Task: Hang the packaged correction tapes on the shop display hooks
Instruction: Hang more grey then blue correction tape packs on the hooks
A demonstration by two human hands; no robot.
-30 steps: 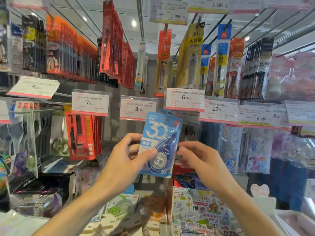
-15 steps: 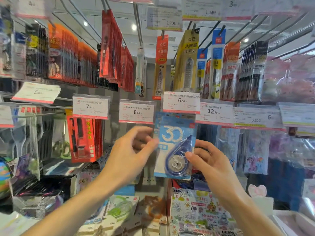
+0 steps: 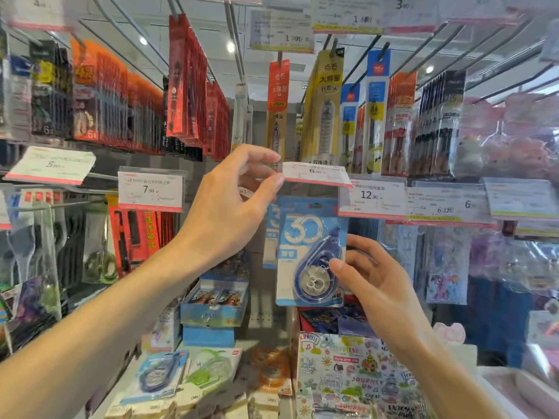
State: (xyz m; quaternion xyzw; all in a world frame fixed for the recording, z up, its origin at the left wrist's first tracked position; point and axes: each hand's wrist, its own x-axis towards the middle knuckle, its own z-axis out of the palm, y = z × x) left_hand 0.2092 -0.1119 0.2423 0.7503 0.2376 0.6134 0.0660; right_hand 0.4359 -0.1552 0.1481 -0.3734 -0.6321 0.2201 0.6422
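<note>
A blue packaged correction tape (image 3: 305, 252) marked "30" hangs upright in front of the shelf, just under the "6.00" price tag (image 3: 316, 174). My right hand (image 3: 372, 285) grips its lower right side, thumb on the blister. My left hand (image 3: 233, 207) pinches the left edge of that price tag and tilts it upward. Another blue pack (image 3: 272, 234) shows behind the held one. The hook itself is hidden behind the tag.
More packaged correction tapes (image 3: 157, 376) in blue, green and orange lie on the shelf below. Red packs (image 3: 139, 234) hang at left under a "7.90" tag (image 3: 150, 190). Pen packs (image 3: 325, 107) fill the hooks above; a sticker box (image 3: 357, 373) sits at lower right.
My left hand let go of the pack and rose to lift the "6.00" tag. My right hand took over the pack and moved it right and up under that tag.
</note>
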